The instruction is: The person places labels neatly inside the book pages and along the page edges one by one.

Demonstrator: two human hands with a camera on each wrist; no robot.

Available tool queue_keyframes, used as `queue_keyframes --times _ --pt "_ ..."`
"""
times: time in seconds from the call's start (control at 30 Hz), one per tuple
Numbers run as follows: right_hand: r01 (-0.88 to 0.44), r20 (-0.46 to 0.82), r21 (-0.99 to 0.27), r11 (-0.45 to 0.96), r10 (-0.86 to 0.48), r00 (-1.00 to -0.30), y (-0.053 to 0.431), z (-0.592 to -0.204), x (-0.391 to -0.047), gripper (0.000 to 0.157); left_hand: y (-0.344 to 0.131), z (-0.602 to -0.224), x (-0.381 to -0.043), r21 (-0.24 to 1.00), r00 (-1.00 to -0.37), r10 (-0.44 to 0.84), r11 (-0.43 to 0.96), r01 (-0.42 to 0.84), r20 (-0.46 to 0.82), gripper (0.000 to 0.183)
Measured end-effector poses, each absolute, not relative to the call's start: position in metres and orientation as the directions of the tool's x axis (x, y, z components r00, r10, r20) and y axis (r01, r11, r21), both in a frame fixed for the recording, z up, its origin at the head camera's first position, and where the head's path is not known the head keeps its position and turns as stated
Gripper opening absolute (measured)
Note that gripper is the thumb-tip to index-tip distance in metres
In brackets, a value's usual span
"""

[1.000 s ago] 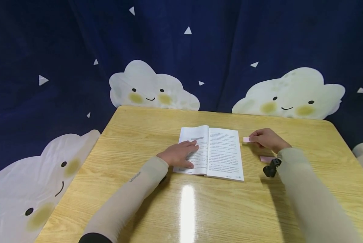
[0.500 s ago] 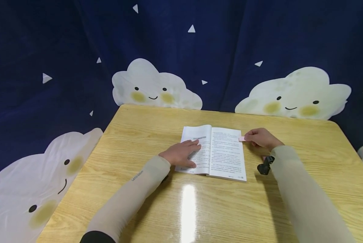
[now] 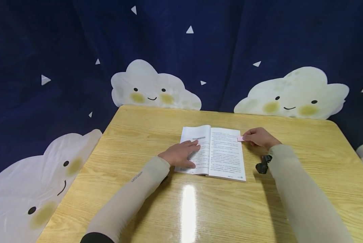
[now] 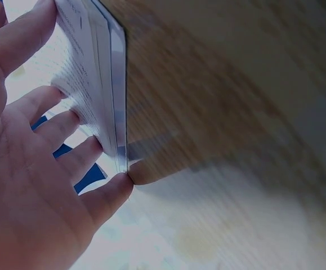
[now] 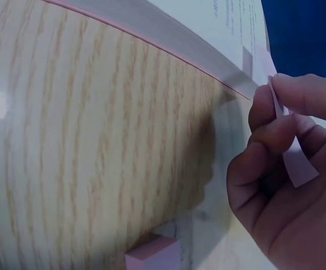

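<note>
An open book with printed pages lies on the wooden table. My left hand rests on its left page, fingers spread; in the left wrist view the fingertips touch the page and the little finger is at the lower edge. At the right page's outer edge, my right hand pinches a pink sticky note between thumb and finger. The note's far end overlaps the page margin. In the right wrist view its other end curls down toward the palm.
A pad of pink sticky notes sits on the table near my right hand, largely hidden by the right wrist in the head view. Behind the wooden table hangs a dark blue curtain with cloud prints.
My right hand has moved left with the sticky note, from beside the book to over the right page's edge. The left hand stays on the left page.
</note>
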State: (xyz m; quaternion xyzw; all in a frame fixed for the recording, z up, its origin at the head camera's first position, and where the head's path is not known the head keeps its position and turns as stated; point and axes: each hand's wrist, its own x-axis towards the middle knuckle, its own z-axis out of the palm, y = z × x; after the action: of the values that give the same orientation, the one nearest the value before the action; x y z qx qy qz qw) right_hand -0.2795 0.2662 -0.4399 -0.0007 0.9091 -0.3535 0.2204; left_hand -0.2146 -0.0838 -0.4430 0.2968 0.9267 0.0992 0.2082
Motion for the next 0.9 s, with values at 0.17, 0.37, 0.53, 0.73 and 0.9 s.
queue_keyframes --times 0.17,0.37,0.53,0.73,0.9 --pt "0.151 -0.403 -0.641 0.752 -0.162 -0.901 0.2649 -0.4387 -0.2798 0.034 -0.0837 -0.4438 -0.2137 0.316 -0.736 0.599 0.798 0.514 -0.316 0.081" --pt "0.145 -0.403 -0.632 0.762 -0.162 -0.901 0.2669 -0.4413 -0.2802 0.034 -0.0828 -0.4446 -0.2149 0.304 -0.734 0.598 0.799 0.518 -0.321 0.081" --pt "0.143 -0.401 -0.627 0.766 -0.160 -0.902 0.2655 -0.4441 -0.2811 0.033 -0.0834 -0.4444 -0.2153 0.308 -0.736 0.594 0.802 0.511 -0.325 0.082" --pt "0.148 -0.421 -0.618 0.772 -0.166 -0.892 0.2629 -0.4436 -0.2819 0.034 -0.0838 -0.4435 -0.2150 0.320 -0.733 0.597 0.799 0.508 -0.326 0.082" --pt "0.153 -0.433 -0.608 0.779 -0.163 -0.887 0.2625 -0.4440 -0.2827 0.034 -0.0847 -0.4442 -0.2152 0.317 -0.735 0.595 0.801 0.507 -0.326 0.082"
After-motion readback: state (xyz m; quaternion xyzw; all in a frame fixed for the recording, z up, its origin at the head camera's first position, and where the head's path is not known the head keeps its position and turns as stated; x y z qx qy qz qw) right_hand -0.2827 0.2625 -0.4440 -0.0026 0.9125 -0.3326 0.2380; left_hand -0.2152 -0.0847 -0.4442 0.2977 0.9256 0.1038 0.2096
